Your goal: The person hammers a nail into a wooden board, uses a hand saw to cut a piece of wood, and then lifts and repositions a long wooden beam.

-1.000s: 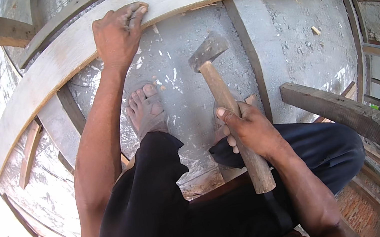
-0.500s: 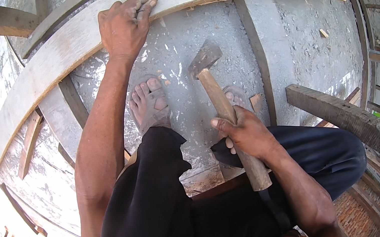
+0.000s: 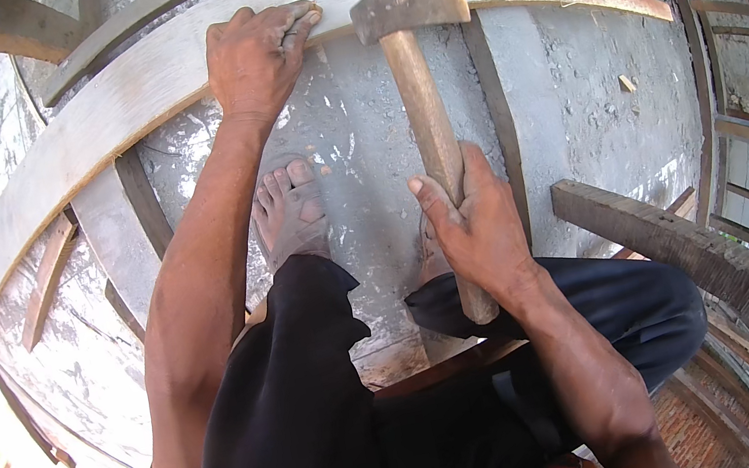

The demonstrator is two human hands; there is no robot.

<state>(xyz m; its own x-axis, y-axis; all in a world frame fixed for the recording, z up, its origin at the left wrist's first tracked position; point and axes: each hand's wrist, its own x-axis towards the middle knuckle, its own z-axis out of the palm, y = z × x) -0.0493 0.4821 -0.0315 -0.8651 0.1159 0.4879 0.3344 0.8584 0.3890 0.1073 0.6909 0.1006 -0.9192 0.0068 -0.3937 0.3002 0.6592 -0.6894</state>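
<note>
Hazards first. The right hand (image 3: 483,225) is gripping a hatchet (image 3: 425,115) close to the head of a long plank (image 3: 148,83), and the left hand (image 3: 259,59) is resting on that plank just left of the metal. In my judgement, a blow drifting left would be endangering the knuckles; a loosening or dusty grip would be the likely cause. A glancing stroke could be sending the blade down toward the left foot (image 3: 294,213), which is standing on the near side of the plank in an open-toed sandal.

Fingers: the right ones are clamping around the wooden handle, their tips hiding behind it. The left ones are curling together at the plank's near edge; whether they are pinching anything, I cannot tell.

Condition: the hatchet's head is showing dark, worn metal, flaring rightward to a paler edge. It is overlapping the plank in my sight; contact I cannot confirm. The handle is looking straight and scuffed. The plank is presenting a whitish-grey face and a browner near edge.
</note>
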